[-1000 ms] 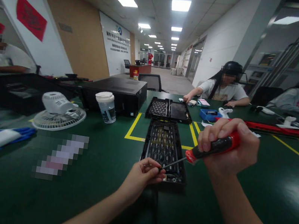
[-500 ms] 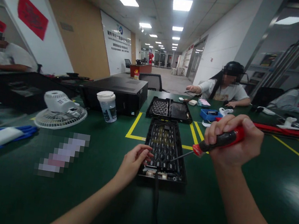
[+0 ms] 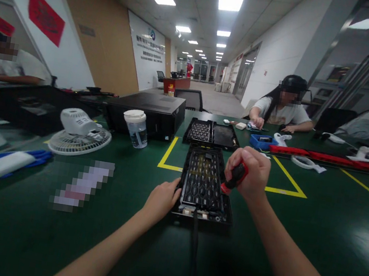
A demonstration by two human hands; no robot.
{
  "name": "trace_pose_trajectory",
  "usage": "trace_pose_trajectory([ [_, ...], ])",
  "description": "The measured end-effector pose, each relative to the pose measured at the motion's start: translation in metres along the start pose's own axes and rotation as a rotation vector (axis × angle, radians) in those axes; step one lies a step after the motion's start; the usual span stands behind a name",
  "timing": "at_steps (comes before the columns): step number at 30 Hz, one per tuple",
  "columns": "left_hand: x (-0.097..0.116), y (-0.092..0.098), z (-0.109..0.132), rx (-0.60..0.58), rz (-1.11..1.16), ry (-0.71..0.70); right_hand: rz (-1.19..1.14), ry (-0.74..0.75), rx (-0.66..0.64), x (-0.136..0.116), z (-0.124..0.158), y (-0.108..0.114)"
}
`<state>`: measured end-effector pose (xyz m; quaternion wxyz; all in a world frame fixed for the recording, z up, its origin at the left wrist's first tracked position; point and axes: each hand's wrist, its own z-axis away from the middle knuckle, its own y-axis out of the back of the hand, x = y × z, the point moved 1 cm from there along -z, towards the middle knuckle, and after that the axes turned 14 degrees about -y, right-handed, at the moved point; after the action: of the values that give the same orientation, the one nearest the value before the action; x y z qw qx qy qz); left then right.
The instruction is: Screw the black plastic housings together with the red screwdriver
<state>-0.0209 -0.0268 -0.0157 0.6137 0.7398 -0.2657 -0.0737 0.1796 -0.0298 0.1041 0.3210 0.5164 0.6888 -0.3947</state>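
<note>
An open black case [image 3: 225,212] with rows of dark cells lies on the green table, a black cable running from its near end. My right hand [image 3: 252,170] is wrapped round a red and black screwdriver [image 3: 234,176] over the case's right side; the tip cannot be made out. At the left edge of the case rests my left hand [image 3: 160,201], its fingers against the side and partly hidden. Just beyond stands a second open black case [image 3: 223,135] with two halves.
A white fan [image 3: 80,135], a lidded cup [image 3: 136,128] and a large black box [image 3: 147,109] are on the left. Farther right are a blue tray [image 3: 262,142], a red strip [image 3: 324,158] and a white ring [image 3: 303,162]. People sit across the table.
My right hand has moved left and down with the screwdriver, closer to the case. My left hand has shifted from over the cells to the case's left edge. A person's hand across the table moved.
</note>
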Motion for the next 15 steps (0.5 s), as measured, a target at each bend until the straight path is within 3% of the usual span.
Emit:
trace_pose_trajectory([
  [15, 0.0017, 0.0033, 0.0015, -0.010, -0.018, -0.006, 0.054, -0.046, -0.017, 0.0105, 0.0026, -0.0052],
])
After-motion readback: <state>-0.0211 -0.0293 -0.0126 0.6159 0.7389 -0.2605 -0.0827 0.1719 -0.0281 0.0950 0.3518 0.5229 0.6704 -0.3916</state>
